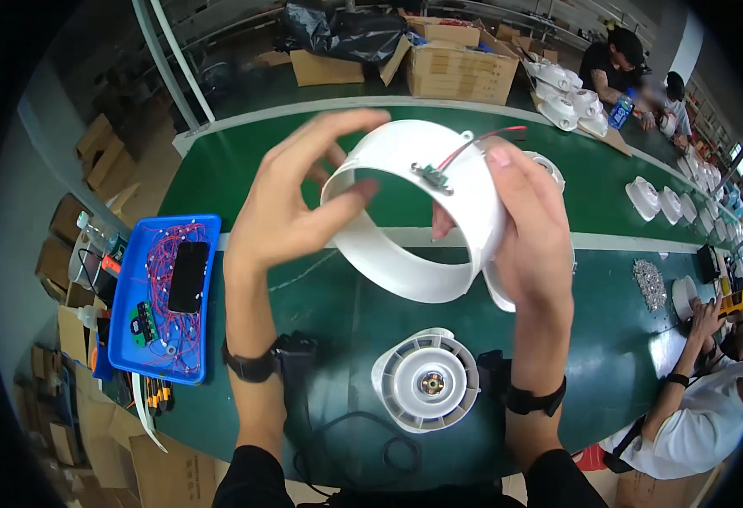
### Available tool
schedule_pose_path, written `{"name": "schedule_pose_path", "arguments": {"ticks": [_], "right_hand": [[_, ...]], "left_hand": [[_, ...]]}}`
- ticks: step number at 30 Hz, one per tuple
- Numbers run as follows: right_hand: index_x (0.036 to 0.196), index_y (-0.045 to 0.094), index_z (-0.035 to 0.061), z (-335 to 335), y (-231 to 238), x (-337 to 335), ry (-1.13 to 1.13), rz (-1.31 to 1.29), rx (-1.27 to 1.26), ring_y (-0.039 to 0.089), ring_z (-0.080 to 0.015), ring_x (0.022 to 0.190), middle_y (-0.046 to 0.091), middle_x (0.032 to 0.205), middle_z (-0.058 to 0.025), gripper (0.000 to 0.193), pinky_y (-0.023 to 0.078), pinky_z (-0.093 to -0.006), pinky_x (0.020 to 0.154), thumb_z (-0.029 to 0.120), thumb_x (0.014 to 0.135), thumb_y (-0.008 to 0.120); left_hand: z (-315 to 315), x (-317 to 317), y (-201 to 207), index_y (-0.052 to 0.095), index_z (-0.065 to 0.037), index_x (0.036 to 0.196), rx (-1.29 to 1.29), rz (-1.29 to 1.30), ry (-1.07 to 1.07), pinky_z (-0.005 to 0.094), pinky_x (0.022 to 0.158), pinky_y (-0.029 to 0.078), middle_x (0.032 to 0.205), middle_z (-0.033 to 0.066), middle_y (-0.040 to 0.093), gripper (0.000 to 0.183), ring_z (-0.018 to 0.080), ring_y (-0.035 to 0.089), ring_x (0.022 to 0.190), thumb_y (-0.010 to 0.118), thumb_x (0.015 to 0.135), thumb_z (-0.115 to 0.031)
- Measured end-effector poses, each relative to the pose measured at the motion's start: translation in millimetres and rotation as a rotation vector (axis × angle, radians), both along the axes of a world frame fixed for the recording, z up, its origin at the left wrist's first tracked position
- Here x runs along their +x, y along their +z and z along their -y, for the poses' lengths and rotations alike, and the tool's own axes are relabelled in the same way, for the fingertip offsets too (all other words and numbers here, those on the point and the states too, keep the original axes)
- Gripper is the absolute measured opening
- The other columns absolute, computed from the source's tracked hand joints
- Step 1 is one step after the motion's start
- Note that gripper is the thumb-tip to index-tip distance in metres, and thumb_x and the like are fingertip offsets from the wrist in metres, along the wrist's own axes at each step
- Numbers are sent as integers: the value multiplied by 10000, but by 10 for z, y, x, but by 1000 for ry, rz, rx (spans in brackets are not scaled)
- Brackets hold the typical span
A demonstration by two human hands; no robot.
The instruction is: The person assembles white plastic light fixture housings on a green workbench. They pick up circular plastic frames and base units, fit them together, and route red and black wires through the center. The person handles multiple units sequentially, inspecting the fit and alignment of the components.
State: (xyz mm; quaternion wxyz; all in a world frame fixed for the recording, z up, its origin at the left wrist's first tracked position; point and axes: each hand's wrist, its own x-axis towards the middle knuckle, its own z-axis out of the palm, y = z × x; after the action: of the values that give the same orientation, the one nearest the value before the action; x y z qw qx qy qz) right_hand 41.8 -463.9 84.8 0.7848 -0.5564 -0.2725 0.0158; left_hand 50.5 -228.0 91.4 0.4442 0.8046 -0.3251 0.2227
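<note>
Between my hands, a wide white plastic ring (426, 284) is raised above the green table and tilted so its open middle shows. A small green circuit board (432, 177) with red and black wires sits on its upper wall. My left hand (295, 199) wraps the ring's left rim, thumb reaching into the opening and fingers outside, slightly blurred. At the right wall my right hand (531, 216) grips the ring, thumb near the wires. Below them a round white fan-like housing (429, 383) with a brass-coloured centre lies on the table. Other white parts are partly hidden behind my right hand.
A blue tray (211, 292) at left holds red wires, a black phone (188, 277) and a green board. Screwdrivers (162, 394) lie beside it. A black cable (363, 416) curls near me. Co-workers sit at right, near white housings (642, 199) and a pile of small metal parts (649, 284).
</note>
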Motion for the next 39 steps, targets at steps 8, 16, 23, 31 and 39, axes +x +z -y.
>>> {"name": "schedule_pose_path", "arguments": {"ticks": [8, 16, 23, 31, 39], "right_hand": [[1208, 584, -27, -119, -130, 27, -56, 353, -652, 661, -239, 805, 678, 954, -167, 319, 526, -341, 730, 179, 965, 609], [1235, 582, 5, -31, -115, -46, 306, 482, -953, 688, -304, 842, 694, 950, -165, 323, 530, -391, 753, 160, 952, 603], [1206, 586, -3, 22, -47, -68, 195, 500, -990, 679, -353, 795, 689, 894, -199, 313, 522, -416, 696, 179, 951, 590], [1289, 561, 6, 91, 71, -112, 270, 378, -1017, 689, -257, 848, 680, 965, -167, 325, 554, -359, 811, 108, 982, 535], [1283, 569, 18, 78, 32, -79, 256, 418, -965, 703, -268, 909, 696, 938, -154, 341, 542, -363, 823, 117, 957, 582]], "left_hand": [[-750, 890, -1004, 503, -19, 1331, -173, -536, 297, 302, 595, 563, 896, 81, 704, 507, 186, 708, 805, 609, 835, -26], [-1286, 1003, -1438, 170, 73, 1509, -117, -746, 961, 421, 651, 632, 1234, 369, 556, 918, 399, 730, 823, 701, 832, -246], [-870, 854, -965, 616, -33, 1284, 526, -561, 263, 394, 906, 524, 1131, 192, 695, 518, 288, 664, 1061, 687, 868, -334], [922, 84, -789, 662, -58, 1161, 689, -1022, -568, 306, 686, 549, 925, 81, 669, 512, 180, 657, 807, 816, 758, -333], [477, 631, -1277, 619, -20, 1174, 473, -815, -363, 292, 545, 534, 821, 106, 674, 424, 178, 659, 629, 677, 845, -281]]}}
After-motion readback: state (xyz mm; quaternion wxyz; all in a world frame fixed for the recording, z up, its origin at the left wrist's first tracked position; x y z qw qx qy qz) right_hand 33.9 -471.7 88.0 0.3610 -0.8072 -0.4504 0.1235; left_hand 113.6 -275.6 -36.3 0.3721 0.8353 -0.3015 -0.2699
